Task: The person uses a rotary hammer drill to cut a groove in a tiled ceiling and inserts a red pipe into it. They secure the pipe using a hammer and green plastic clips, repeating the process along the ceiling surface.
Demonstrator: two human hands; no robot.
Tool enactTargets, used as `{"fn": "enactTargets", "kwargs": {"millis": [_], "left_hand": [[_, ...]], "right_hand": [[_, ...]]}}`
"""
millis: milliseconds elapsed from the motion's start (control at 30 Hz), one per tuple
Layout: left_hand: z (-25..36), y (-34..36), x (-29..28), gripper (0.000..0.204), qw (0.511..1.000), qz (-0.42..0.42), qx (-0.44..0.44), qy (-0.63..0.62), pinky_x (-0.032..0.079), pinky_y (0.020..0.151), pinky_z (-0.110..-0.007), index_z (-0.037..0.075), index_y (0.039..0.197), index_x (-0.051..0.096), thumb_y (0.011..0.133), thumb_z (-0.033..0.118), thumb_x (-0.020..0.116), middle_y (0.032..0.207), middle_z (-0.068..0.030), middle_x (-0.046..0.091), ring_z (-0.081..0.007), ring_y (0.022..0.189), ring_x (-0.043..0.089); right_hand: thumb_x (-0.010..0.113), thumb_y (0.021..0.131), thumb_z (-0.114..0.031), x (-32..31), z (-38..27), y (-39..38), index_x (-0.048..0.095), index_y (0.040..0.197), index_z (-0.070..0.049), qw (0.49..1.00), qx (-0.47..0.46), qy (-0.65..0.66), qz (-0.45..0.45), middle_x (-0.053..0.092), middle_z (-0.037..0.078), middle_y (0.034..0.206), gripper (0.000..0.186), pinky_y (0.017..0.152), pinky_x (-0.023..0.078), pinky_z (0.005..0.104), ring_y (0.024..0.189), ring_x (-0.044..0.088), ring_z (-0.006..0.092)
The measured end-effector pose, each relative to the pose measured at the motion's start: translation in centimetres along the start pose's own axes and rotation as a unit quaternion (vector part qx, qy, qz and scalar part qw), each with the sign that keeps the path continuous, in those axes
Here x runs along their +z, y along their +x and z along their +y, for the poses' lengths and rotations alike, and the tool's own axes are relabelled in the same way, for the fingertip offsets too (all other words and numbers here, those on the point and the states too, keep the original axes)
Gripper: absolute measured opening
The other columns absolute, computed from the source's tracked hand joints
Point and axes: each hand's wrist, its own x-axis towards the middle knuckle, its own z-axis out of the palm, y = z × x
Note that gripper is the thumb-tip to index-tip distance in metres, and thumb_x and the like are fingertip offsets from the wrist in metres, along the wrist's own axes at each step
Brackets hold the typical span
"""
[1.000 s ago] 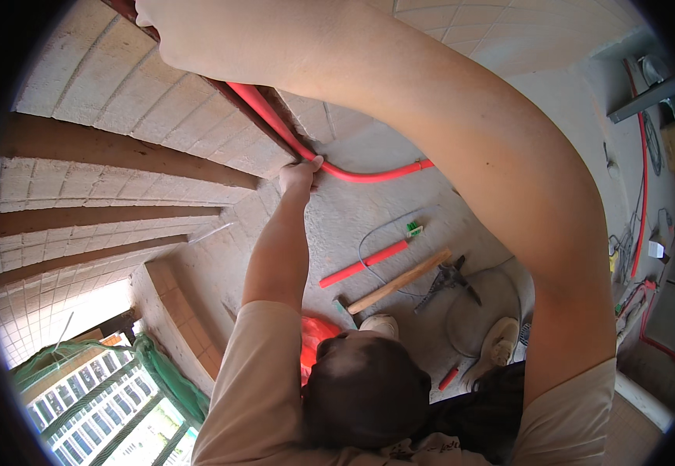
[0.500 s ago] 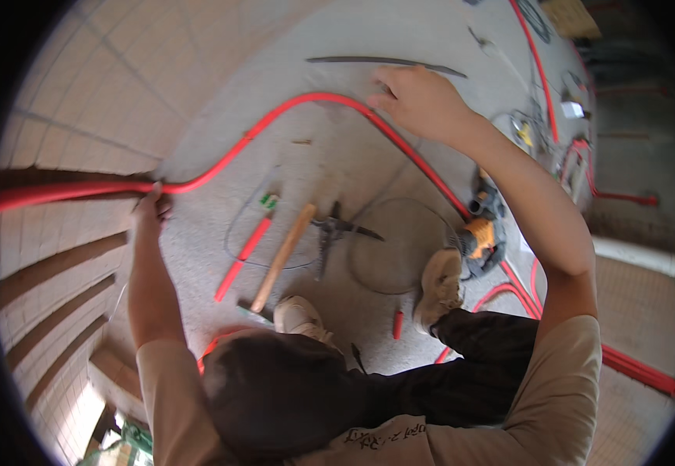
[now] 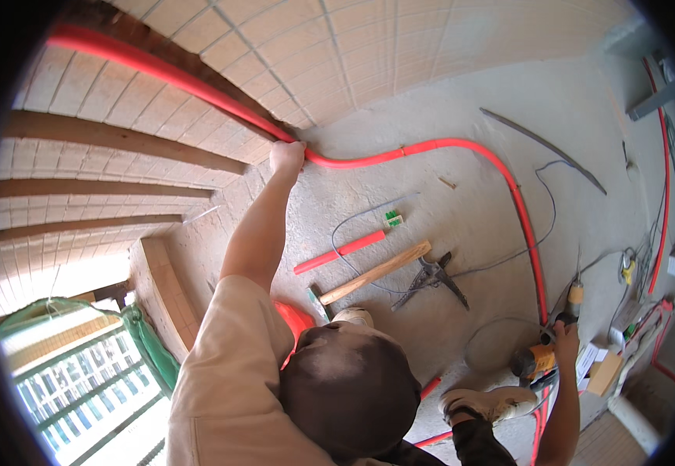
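Observation:
A long red pipe (image 3: 440, 143) comes out of a groove in the tiled wall and bends across the concrete floor. My left hand (image 3: 287, 156) is closed around it where it leaves the wall. At the lower right, my right hand (image 3: 566, 342) is on a yellow-and-black power drill (image 3: 540, 359), fingers bent around its body. The hand hides part of the drill; its long bit points away from me. Between my hands lie a wooden-handled hammer (image 3: 376, 272), a short red pipe piece (image 3: 339, 252), a black tool with crossed jagged arms (image 3: 433, 272) and a small green-and-white object (image 3: 393, 218).
A dark, thin strip (image 3: 543, 150) lies beyond the pipe. A grey cable (image 3: 501, 264) loops across the floor. Small boxes (image 3: 604, 373) and cords crowd the right side. Horizontal grooves (image 3: 120, 140) cut the left wall, near a green-draped window (image 3: 151, 349). My knee and shoes fill the bottom.
My right hand has moved from above the pipe's bend down to the drill. The left hand still holds the pipe near the wall. The view has swung leftward.

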Motion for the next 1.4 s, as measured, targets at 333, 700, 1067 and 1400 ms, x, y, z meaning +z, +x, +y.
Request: {"fn": "enactTargets", "kwargs": {"millis": [333,700,1067,1400], "left_hand": [[-2.3,3.8,1.8,0.03,0.997,-0.023,0.079,-0.002,0.043,0.071,-0.039,0.006,0.091,0.07,0.087,0.036,0.071,0.085,-0.015,0.067,-0.0263,0.079,0.059],[-1.3,1.3,0.0,0.039,0.989,-0.03,0.018,-0.146,0.026,0.034,-0.028,0.011,0.068,0.058,0.09,0.036,0.076,0.052,-0.0015,0.052,-0.0117,0.035,0.039],[-3.7,2.4,-2.1,0.036,0.991,-0.025,0.038,-0.128,0.027,0.035,-0.03,0.008,0.074,0.06,0.094,0.035,0.073,0.053,-0.0034,0.053,-0.0128,0.037,0.041],[-2.2,-1.4,2.0,0.026,0.987,0.03,0.08,-0.138,0.042,0.04,-0.031,0.002,0.085,0.065,0.095,0.025,0.069,0.06,-0.0049,0.059,-0.0147,0.045,0.053]], "right_hand": [[0.056,0.092,-0.061,-0.6,4.8,0.4,0.058,0.109,0.001,0.99,0.134,-0.023,-0.038,0.056,0.02,0.091,0.064,0.069,0.049,0.0463,0.081,0.062,0.0362],[0.065,0.089,-0.063,2.8,12.2,-12.3,0.051,0.138,0.006,0.765,0.554,0.325,-0.056,0.043,0.023,0.149,0.086,0.096,0.046,0.0623,0.13,0.048,0.0445],[0.074,0.086,-0.022,-2.0,12.0,-11.4,0.062,0.104,-0.005,0.609,0.282,0.736,0.092,0.063,0.01,0.078,0.028,0.057,0.05,0.0364,0.06,0.059,0.0247],[0.078,0.086,-0.022,-24.2,-9.3,-9.5,0.066,0.098,-0.003,0.927,0.104,0.352,0.081,0.064,0.004,0.073,0.026,0.044,0.043,0.0251,0.05,0.055,0.0115]]}}
